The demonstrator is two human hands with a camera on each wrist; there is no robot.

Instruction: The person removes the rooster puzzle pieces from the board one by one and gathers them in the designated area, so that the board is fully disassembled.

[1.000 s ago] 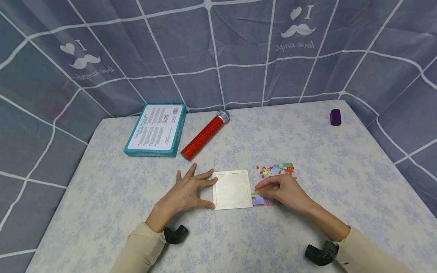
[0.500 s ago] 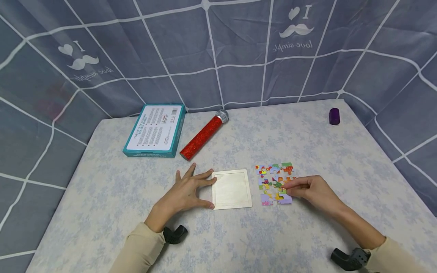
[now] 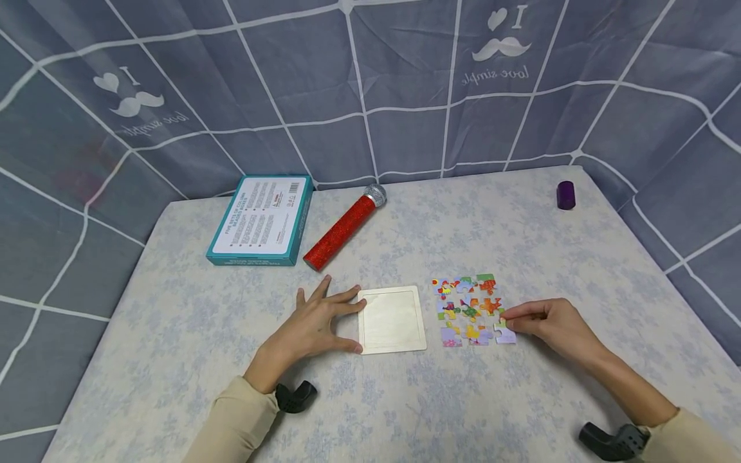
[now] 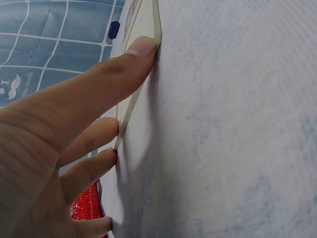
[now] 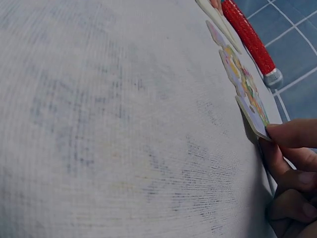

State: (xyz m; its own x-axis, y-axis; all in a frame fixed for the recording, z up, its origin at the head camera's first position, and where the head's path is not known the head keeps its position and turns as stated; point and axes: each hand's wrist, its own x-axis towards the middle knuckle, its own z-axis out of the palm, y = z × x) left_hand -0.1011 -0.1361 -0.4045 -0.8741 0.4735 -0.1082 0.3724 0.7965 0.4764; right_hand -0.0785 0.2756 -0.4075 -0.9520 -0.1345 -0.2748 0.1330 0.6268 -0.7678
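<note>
My left hand (image 3: 315, 325) has its fingers spread. Its thumb and two fingertips touch the left edge of a shallow, pale, square puzzle tray (image 3: 392, 319) on the table. In the left wrist view the thumb (image 4: 141, 47) rests at a corner of the tray. My right hand (image 3: 550, 325) pinches a lilac puzzle piece (image 3: 505, 334) by its right side, at the lower right of the other pieces. The right wrist view shows this piece (image 5: 251, 116) tilted slightly between thumb and finger. Several colourful puzzle pieces (image 3: 467, 308) lie in loose rows to the right of the tray.
A red glittery microphone (image 3: 341, 231) lies behind the tray. To its left is a teal box (image 3: 258, 220) with a white printed label. A small dark purple cylinder (image 3: 566, 195) stands at the far right. A blue-grey curtain (image 3: 405, 83) hangs behind the patterned tablecloth (image 3: 370, 411).
My right hand has carried the lilac piece from beside the tray, over the other pieces, to their lower right. My left hand has stayed at the tray's edge.
</note>
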